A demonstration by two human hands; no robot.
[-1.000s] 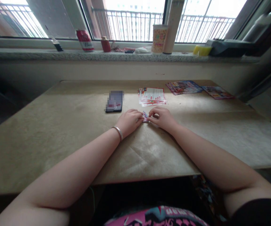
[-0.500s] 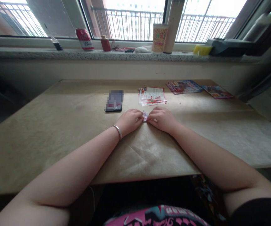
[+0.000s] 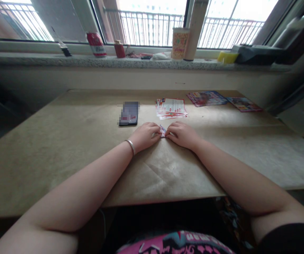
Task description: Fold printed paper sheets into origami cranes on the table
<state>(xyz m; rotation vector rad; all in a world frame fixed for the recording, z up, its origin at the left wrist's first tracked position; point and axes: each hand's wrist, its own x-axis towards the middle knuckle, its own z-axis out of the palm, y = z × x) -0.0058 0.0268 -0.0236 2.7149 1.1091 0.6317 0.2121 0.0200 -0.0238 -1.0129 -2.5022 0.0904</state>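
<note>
A small folded piece of printed paper (image 3: pixel 163 132), white with red and purple marks, lies low over the table between my two hands. My left hand (image 3: pixel 147 135), with a silver bangle on its wrist, pinches the paper's left side between thumb and fingers. On the opposite side, my right hand (image 3: pixel 181 134) grips the paper's right edge with its fingertips. The fingers of both hands cover much of the paper, so its full shape is hidden. Just beyond the hands lies a stack of printed sheets (image 3: pixel 171 107).
A dark phone (image 3: pixel 129 113) rests on the table (image 3: pixel 62 148) beyond my left hand. Colourful booklets (image 3: pixel 207 98) and another printed pile (image 3: pixel 244 104) lie at the back right. The windowsill holds a red can (image 3: pixel 96 44), a small red bottle (image 3: pixel 119 49) and a patterned cup (image 3: pixel 180 43).
Both hands keep their pinch on the paper, with hardly any movement. The whole view has shifted very slightly.
</note>
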